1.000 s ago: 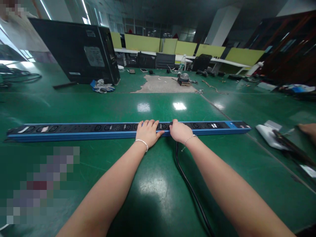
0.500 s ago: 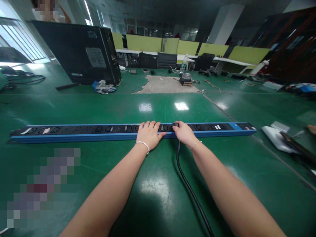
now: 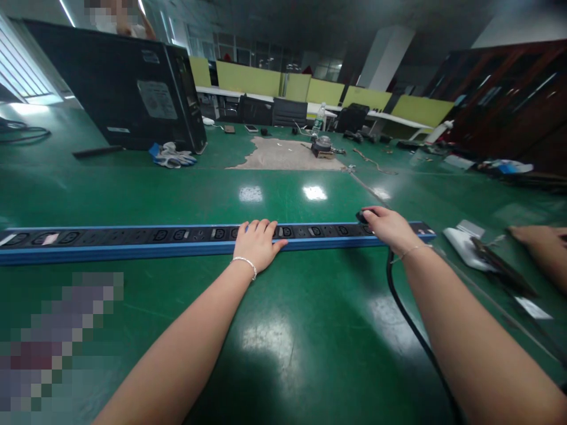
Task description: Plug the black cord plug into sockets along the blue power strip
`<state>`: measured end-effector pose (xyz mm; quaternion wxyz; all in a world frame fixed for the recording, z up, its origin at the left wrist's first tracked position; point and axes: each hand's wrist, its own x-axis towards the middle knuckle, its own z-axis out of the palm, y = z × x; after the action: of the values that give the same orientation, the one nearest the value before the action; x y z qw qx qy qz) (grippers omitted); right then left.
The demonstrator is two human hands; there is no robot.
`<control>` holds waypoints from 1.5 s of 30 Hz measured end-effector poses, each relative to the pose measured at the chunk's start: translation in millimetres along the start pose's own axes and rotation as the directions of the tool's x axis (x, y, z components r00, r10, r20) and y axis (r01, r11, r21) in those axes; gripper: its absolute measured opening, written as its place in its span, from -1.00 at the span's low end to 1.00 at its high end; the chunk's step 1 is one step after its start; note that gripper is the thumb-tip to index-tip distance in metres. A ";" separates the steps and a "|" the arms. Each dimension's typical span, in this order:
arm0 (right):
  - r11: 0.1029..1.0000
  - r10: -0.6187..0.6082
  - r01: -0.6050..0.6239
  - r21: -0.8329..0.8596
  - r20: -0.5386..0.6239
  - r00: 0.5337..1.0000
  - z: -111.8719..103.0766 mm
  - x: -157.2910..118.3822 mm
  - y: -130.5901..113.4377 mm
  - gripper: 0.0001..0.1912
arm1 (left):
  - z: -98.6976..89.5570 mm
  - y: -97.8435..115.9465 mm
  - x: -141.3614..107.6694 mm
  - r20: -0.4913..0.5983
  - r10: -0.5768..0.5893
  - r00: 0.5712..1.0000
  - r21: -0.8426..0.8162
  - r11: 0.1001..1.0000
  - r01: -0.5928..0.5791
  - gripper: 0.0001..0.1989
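Observation:
A long blue-and-black power strip (image 3: pixel 301 242) with several sockets lies across the green surface. Over its middle, my left hand (image 3: pixel 256 243) has its fingers draped across the top to the far edge, thumb out to the right. My right hand (image 3: pixel 390 230) pinches a black plug (image 3: pixel 361 217) above the strip's right part, apart from the sockets as far as I can see. From under that hand a black cable (image 3: pixel 410 319) runs down toward me. Part of the strip's right end is hidden behind my right hand.
A black computer case (image 3: pixel 146 94) stands at back left, with work gloves (image 3: pixel 172 155) before it. Another person's hand (image 3: pixel 538 245) is at the right edge near a white object (image 3: pixel 465 248). A bottle (image 3: pixel 319 120) stands at the back. A person is behind the case.
My right hand has moved right along the strip and up, taking the plug and cable with it. My left hand stays on the strip. Another person's hand has appeared at the right.

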<state>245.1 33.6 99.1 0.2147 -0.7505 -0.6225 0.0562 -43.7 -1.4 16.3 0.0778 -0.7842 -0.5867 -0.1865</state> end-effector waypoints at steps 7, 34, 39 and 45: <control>0.958 0.127 -0.085 -0.273 0.140 0.982 6.9 11.0 27.9 -0.57 | 0.4 -0.3 -0.1 -0.009 0.006 1.000 0.016 1.000 -0.006 -0.44; 0.875 0.256 -0.122 -0.469 0.234 0.938 26.2 -0.1 3.7 -0.51 | 1.8 -0.7 0.4 -0.013 0.007 1.000 0.026 1.000 -0.006 -0.44; 0.875 0.246 -0.110 -0.472 0.238 0.939 26.9 -0.4 3.8 -0.51 | 2.1 -0.9 0.0 -0.023 0.014 1.000 0.014 1.000 -0.014 -0.45; 0.881 0.253 -0.128 -0.455 0.225 0.941 28.6 -1.4 5.6 -0.51 | 2.6 -0.7 -0.2 -0.029 0.011 1.000 0.012 1.000 -0.011 -0.45</control>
<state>239.8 38.7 70.8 -0.0540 -0.8219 -0.5655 0.0417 -44.0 -0.5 13.8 0.0919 -0.7842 -0.5822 -0.1941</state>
